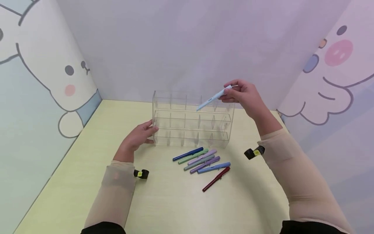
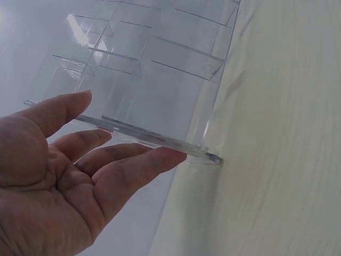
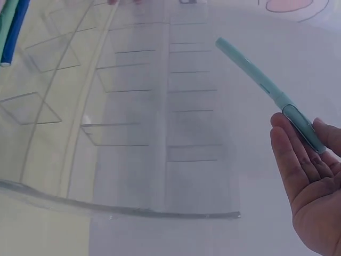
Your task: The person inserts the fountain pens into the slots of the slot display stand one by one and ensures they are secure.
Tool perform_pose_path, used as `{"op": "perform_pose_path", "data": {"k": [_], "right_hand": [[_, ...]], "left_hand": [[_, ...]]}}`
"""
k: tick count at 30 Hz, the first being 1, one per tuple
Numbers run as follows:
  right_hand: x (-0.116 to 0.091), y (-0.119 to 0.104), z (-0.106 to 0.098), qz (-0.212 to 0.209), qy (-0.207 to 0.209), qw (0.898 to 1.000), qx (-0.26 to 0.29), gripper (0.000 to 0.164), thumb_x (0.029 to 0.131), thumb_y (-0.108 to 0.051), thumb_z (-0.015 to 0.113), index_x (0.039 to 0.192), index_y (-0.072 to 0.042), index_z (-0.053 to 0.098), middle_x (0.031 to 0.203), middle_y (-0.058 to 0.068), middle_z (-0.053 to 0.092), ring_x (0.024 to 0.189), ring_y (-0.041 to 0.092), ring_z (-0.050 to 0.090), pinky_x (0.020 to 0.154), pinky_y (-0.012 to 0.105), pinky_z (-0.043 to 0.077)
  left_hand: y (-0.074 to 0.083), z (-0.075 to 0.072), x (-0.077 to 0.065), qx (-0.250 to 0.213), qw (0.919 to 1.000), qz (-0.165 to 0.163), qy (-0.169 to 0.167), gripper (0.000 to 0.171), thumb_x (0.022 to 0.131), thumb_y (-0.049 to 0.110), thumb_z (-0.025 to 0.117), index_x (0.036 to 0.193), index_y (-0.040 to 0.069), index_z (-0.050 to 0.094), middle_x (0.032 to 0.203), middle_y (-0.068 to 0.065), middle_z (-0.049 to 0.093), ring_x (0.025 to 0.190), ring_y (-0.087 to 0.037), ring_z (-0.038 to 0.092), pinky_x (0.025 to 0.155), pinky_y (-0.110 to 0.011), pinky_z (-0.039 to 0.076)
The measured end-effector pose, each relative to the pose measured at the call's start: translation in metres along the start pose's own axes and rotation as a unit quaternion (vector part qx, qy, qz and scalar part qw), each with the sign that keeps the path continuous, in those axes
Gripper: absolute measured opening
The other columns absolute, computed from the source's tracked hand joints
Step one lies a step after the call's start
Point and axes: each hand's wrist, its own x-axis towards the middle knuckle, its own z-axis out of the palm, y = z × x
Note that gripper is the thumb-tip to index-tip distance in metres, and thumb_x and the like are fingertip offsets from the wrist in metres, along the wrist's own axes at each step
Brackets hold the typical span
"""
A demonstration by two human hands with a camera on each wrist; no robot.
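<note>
Near the clear rack (image 1: 191, 119), light blue pen (image 1: 211, 100) pinched in the right hand (image 1: 241, 95)
Left hand (image 1: 141, 133) grips the rack's left side; seven pens (image 1: 205, 165) lie on the counter (image 1: 163, 201).

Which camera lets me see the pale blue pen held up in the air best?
The right wrist view: the pale blue pen looks big and close there, seen nearly end to end. The head view shows it much smaller, slanting down to the left. The left wrist view doesn't show it at all.
</note>
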Motion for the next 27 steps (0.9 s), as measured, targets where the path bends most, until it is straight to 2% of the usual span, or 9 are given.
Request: {"op": "perform_pose_path", "data": {"k": [6, 13, 22, 27], "right_hand": [[0.028, -0.019, 0.01, -0.009, 0.017, 1.0, 0.023, 0.033, 0.091, -0.018, 0.071, 0.116, -0.001, 0.06, 0.101, 0.016, 0.072, 0.09, 0.027, 0.074, 0.083, 0.037, 0.058], [0.048, -0.021, 0.022, 0.012, 0.025, 0.999, 0.027, 0.027, 0.092, -0.015, 0.069, 0.115, -0.002, 0.06, 0.099, 0.014, 0.072, 0.091, 0.027, 0.074, 0.083, 0.036, 0.059], [0.057, -0.009, 0.033, 0.028, 0.019, 0.999, 0.003, 0.026, 0.095, -0.015, 0.066, 0.117, -0.003, 0.062, 0.099, 0.012, 0.071, 0.09, 0.023, 0.074, 0.083, 0.036, 0.059], [0.057, -0.004, 0.043, 0.032, 0.006, 0.999, -0.022, 0.028, 0.095, -0.017, 0.065, 0.121, -0.005, 0.064, 0.102, 0.013, 0.07, 0.093, 0.022, 0.073, 0.087, 0.04, 0.057]], "left_hand": [[0.002, 0.002, 0.001, 0.002, 1.0, 0.002, 0.002, 0.069, 0.101, 0.039, 0.054, 0.158, 0.022, 0.02, 0.157, -0.017, 0.034, 0.143, -0.035, 0.036, 0.094, -0.049, 0.054], [0.001, 0.006, 0.002, 0.001, 1.0, -0.004, 0.001, 0.069, 0.101, 0.038, 0.054, 0.158, 0.026, 0.018, 0.158, -0.014, 0.033, 0.143, -0.033, 0.036, 0.096, -0.049, 0.053], [0.003, 0.008, 0.005, 0.004, 1.0, -0.003, -0.002, 0.07, 0.1, 0.041, 0.055, 0.158, 0.027, 0.018, 0.157, -0.011, 0.034, 0.143, -0.031, 0.037, 0.097, -0.049, 0.052], [0.003, 0.009, 0.005, 0.001, 1.0, -0.003, 0.0, 0.068, 0.101, 0.04, 0.054, 0.158, 0.028, 0.02, 0.157, -0.011, 0.035, 0.143, -0.031, 0.036, 0.097, -0.049, 0.053]]}}
